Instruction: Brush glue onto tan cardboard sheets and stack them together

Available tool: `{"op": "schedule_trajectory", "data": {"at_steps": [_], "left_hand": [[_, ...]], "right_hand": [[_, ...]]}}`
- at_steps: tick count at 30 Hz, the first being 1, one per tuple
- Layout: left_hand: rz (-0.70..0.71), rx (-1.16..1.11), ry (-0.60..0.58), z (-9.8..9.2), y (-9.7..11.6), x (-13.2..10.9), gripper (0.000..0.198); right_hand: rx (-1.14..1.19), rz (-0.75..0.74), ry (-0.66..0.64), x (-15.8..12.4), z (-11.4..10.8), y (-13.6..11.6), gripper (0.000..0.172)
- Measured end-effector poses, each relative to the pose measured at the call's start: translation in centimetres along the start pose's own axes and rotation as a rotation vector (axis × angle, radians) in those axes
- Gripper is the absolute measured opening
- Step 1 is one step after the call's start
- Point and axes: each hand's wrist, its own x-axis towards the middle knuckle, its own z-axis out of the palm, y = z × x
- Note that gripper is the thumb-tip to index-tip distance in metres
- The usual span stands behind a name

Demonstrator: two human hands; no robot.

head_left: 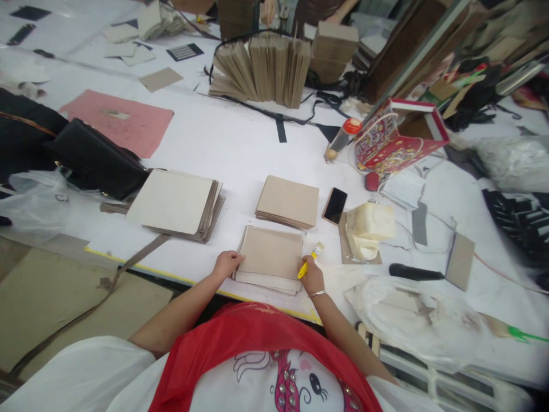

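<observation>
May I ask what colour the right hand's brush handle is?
The handle is yellow, clearest in head view.

Dark fabric (21,146) is cut off at left, and clear plastic (512,163) at right blurs

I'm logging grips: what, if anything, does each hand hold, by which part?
The right hand holds the brush by its yellow handle. The left hand is at the left edge of the board stack; whether it grips cannot be told.

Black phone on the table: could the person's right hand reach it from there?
Probably yes: the black phone lies uncovered just beyond the right hand, with nothing apparently blocking the way, though the yellow brush it holds might need setting down first.
</observation>
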Motion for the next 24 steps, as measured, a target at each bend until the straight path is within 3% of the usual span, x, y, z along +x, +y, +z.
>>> {"op": "schedule_trajectory", "data": {"at_steps": [19, 24], "left_hand": [[-0.041, -0.043, -0.07, 0.2, -0.6, 0.9, 0.03], [-0.075, -0.073, -0.073, -0.5, 0.3, 0.4, 0.029]], "right_hand": [[-0.121, 0.056, -0.075, -0.2, -0.8, -1.2, 0.017], [-0.178, 0.03, -0.101, -0.1, -0.7, -1.3, 0.019]]}}
